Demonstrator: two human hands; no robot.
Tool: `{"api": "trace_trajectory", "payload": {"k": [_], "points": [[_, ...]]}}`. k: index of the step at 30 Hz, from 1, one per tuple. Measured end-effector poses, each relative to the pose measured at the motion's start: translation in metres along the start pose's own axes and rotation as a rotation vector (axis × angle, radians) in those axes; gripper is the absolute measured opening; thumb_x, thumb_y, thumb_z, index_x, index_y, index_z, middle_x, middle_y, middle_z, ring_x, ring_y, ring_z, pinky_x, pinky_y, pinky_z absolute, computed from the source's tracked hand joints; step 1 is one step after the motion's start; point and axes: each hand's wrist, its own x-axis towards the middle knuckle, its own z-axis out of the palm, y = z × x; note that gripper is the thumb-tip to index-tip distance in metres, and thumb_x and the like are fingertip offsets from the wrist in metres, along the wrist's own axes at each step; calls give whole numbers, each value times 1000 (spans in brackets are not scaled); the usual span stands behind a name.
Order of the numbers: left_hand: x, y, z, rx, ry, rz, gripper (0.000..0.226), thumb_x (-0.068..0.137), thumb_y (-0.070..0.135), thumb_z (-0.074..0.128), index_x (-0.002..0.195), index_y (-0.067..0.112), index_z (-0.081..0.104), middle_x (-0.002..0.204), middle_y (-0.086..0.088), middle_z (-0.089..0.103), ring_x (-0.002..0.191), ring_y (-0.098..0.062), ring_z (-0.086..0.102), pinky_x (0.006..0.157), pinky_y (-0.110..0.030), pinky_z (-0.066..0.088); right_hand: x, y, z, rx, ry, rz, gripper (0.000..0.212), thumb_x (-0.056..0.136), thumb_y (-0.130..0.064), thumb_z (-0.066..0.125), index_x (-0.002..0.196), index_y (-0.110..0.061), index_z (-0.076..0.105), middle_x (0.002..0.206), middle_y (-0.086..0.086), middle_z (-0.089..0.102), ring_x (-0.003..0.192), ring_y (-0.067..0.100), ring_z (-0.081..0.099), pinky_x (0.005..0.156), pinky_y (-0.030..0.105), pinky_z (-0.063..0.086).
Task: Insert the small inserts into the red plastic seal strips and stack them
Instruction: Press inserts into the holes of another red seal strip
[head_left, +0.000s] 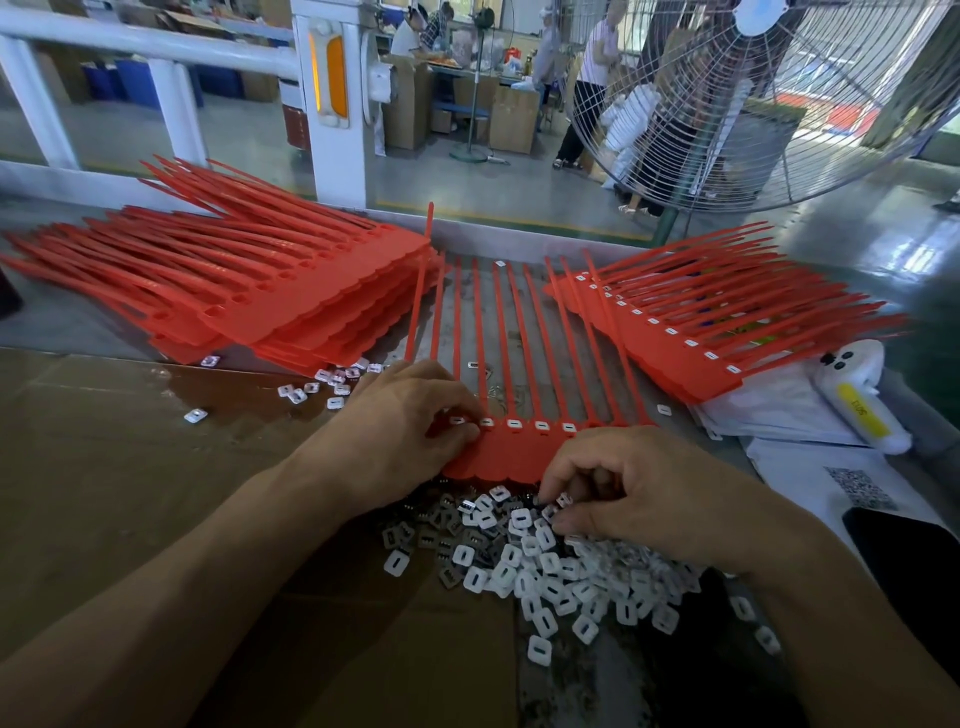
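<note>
We look down over a workbench (130, 467) covered in brown cardboard. To our far left lies a tall stack of unfilled red seal strips (234, 291), tails fanning away to the left. To our far right lies a lower stack of filled strips (691, 338), each socket showing a white insert, tails pointing right.

Between the stacks, directly ahead, lies the strip sheet in work (511, 452). Its header band runs left to right just beyond our hands, and its thin tails point straight away from us (their long axis runs near to far).

Our left hand (410, 421) pinches the header's left end, fingertips at the first sockets. Our right hand (639, 493) sits nearer to us, fingers curled and pinching into the heap of small white inserts (540, 566), which touches the header's near edge. We judge the right hand nearer the empty right sockets.
</note>
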Motion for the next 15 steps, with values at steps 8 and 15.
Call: {"api": "trace_trajectory", "payload": {"k": [8,15], "points": [[0,-1,1,-2,12,12,23,96,45,60,117,41,69,120,20,57,117,-5,49,107,-42,43,0,-1,2,-20,26,-52,16,86,-26,82,84,-35,69,87,-18,68,75,3,63,65,14,47],[1,-2,1,-16,14,17,22,96,44,62,116,42,69,119,22,57,118,-4,50,108,-42,42,6,8,-4,195,414,20,20,92,-16,76,90,-35,70,86,-9,73,72,4,67,66,20,53]]}}
